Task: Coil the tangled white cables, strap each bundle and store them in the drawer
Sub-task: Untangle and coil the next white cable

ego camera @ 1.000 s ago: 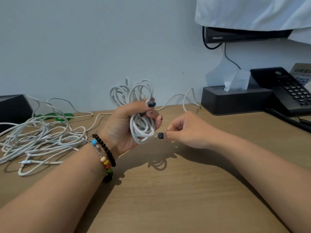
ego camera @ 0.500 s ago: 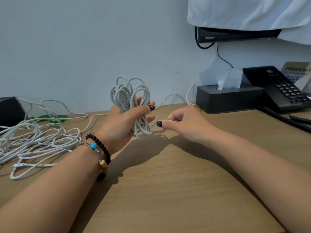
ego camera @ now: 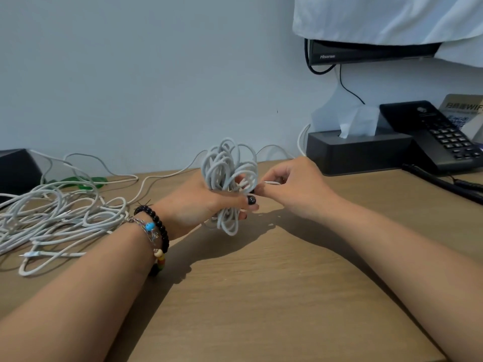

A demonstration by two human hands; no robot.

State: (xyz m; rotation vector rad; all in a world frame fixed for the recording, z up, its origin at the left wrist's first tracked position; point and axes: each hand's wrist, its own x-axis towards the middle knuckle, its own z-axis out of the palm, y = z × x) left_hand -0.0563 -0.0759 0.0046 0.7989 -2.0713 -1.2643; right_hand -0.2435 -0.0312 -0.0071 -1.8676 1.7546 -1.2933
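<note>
Tangled white cables (ego camera: 52, 218) are piled on the tabletop (ego camera: 261, 296) at the left. Left hand (ego camera: 198, 205) grips the coiled cable bundle (ego camera: 228, 178) mid-desk, and right hand (ego camera: 295, 189) pinches its loose end right beside it.

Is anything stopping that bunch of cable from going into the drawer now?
No drawer shows in this view, so the path cannot be judged. The coiled bundle sits in the left hand; the right hand pinches its loose end. No strap is on it yet.
</note>
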